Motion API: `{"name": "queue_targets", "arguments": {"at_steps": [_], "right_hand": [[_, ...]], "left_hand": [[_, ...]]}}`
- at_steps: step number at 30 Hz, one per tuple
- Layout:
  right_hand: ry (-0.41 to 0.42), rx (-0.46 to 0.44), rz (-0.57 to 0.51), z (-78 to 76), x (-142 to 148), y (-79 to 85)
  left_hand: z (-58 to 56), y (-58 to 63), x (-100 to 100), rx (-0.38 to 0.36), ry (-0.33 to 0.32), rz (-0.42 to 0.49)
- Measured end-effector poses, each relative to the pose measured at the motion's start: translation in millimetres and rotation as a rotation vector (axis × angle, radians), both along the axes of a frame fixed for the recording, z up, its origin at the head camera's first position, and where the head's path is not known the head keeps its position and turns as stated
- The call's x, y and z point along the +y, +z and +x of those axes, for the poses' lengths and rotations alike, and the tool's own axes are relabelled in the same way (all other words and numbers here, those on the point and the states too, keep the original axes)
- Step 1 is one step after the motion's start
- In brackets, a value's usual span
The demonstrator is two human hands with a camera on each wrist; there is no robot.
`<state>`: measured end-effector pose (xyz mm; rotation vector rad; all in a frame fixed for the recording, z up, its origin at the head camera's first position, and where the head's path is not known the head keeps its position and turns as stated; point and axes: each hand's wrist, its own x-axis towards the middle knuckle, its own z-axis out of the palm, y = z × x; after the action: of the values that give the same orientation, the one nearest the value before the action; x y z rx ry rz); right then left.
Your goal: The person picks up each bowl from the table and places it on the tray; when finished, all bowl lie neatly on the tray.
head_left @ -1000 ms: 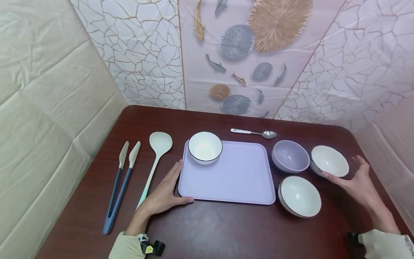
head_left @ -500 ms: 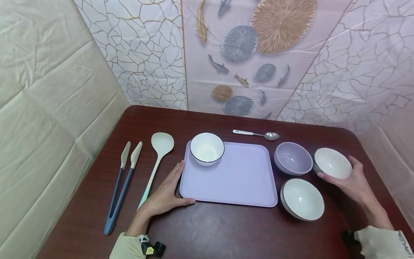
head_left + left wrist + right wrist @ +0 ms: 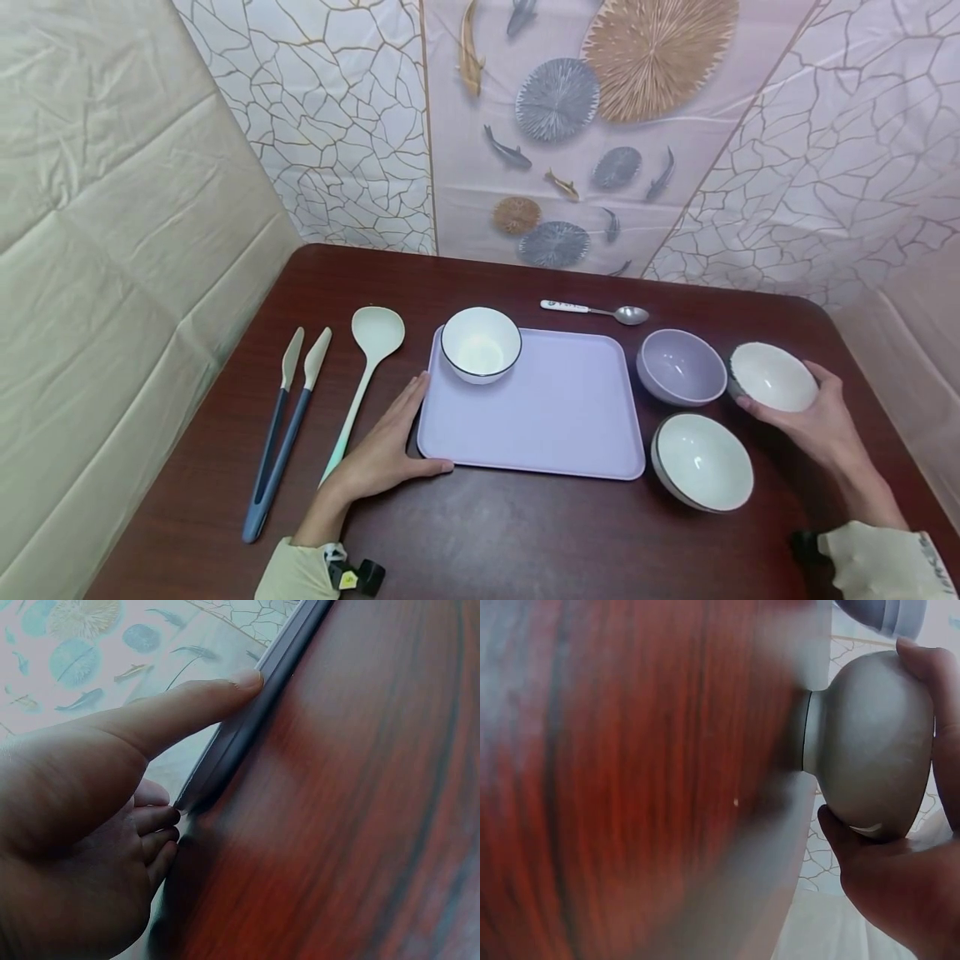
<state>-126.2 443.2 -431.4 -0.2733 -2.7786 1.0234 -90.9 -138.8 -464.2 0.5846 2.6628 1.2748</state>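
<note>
My right hand (image 3: 817, 425) grips a small white bowl (image 3: 774, 379) at the table's right side, thumb at the near rim and fingers round its far side. In the right wrist view the same bowl (image 3: 877, 742) stands upright between thumb and fingers, its foot right at the tabletop. A lilac tray (image 3: 547, 408) lies mid-table. Against its near left corner rests my left hand (image 3: 382, 446), fingers straight along the left side and thumb along the front edge. On the tray's far left corner sits a white bowl with a dark rim (image 3: 481, 345).
Left of the gripped bowl stands a lilac bowl (image 3: 681, 367), with another white bowl (image 3: 703, 462) nearer the front. A spoon (image 3: 592, 312) lies behind the tray. Further left are a pale ladle (image 3: 367, 367) and blue-handled tongs (image 3: 283, 442). Curtained walls border the table.
My right hand has closed in on the right-hand white bowl and now grips it. The left hand stays at the tray's corner. The head view has shifted slightly.
</note>
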Motion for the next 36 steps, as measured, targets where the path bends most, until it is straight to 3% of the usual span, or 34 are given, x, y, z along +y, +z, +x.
{"name": "queue_targets", "arguments": {"at_steps": [6, 13, 18, 22, 25, 29, 32, 36], "right_hand": [[-0.033, 0.007, 0.008, 14.1, 5.5, 9.0], [-0.039, 0.036, -0.033, 54.2, 1.4, 47.4], [0.055, 0.098, -0.040, 81.7, -27.0, 78.7], [0.193, 0.118, -0.085, 93.3, -68.3, 97.3], [0.294, 0.119, -0.127, 95.3, -107.1, 104.4], [0.372, 0.099, -0.202, 90.2, -163.6, 100.1], [0.349, 0.080, -0.223, 79.3, -200.8, 88.8], [0.245, 0.061, -0.250, 56.6, -238.8, 68.5]], "left_hand": [[1.1, 1.0, 2.7, -0.008, -0.018, -0.004], [0.9, 4.7, 2.5, -0.010, -0.019, -0.003], [0.8, 6.3, 1.5, -0.020, -0.014, -0.005], [0.0, 5.0, 1.7, -0.013, -0.010, -0.014], [0.0, 4.5, 2.2, -0.013, -0.005, -0.014], [0.3, 4.0, 2.7, -0.008, 0.002, -0.005], [-0.7, 1.1, 4.0, 0.007, 0.000, -0.007], [-1.5, -2.1, 3.2, 0.018, -0.003, -0.014]]}}
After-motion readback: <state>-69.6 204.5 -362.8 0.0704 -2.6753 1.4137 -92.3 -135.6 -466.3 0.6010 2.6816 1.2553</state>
